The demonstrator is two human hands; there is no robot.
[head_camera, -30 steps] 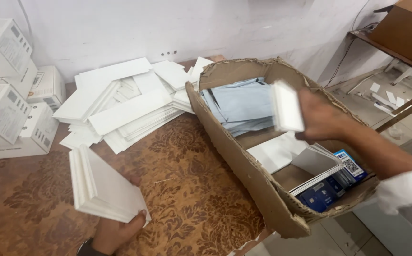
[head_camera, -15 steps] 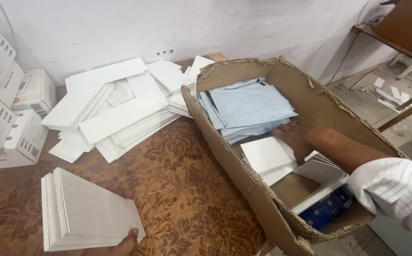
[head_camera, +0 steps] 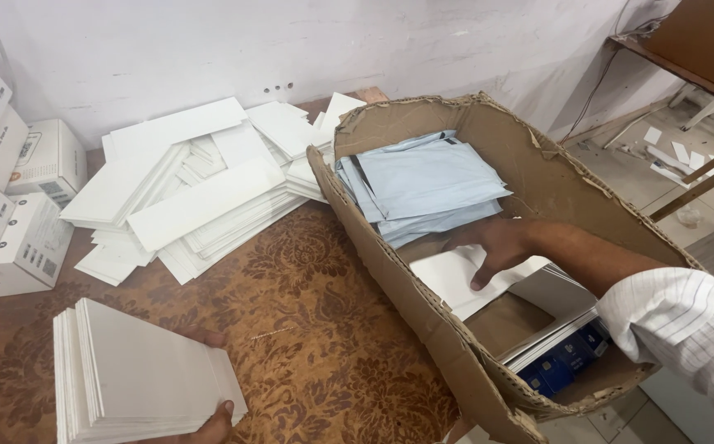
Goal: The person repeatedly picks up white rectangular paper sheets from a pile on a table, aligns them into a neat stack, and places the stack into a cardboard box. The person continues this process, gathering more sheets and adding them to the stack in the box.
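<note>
Your left hand grips a stack of flat white cardboard sheets, fingers curled around its lower edge, at 7 o'clock on the brown patterned tabletop. Your right hand, fingers spread, presses a white sheet inside the torn brown cardboard box at 3 o'clock. Pale blue folded envelopes lie at 12 o'clock from that hand.

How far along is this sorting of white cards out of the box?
Looks partly done: a big white pile lies on the table. In hand: the left hand holds a stack; the right hand reaches for a card inside the cardboard box. More cards remain inside.
</note>
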